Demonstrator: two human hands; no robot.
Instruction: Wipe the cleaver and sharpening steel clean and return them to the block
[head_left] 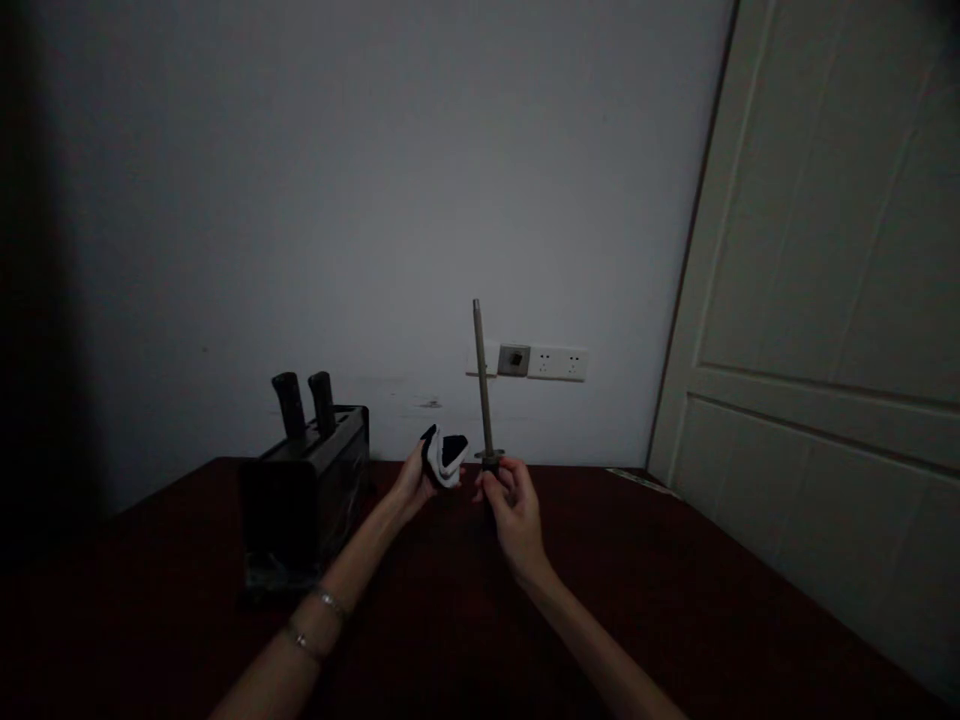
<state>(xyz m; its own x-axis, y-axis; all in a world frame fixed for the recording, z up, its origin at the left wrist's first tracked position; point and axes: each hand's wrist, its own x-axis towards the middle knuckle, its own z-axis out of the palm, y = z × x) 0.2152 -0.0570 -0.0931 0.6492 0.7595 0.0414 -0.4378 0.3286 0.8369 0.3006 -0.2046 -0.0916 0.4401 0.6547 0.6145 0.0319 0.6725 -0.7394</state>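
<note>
In my right hand is a honing steel, gripped by its dark handle just under the guard. Its long metal rod points up, tilted slightly left. My left hand is closed around a bunched black and white cloth, a little to the left of the steel's handle and apart from it. Left of my forearm stands a dark knife block on the table, with two black-handled knives sticking up from its top. Dim light hides the detail of the block's front.
The dark red table reaches back to a pale wall. Wall sockets sit low on that wall behind the steel. A pale panelled door rises along the right side, and a thin flat strip lies at the table's back right edge.
</note>
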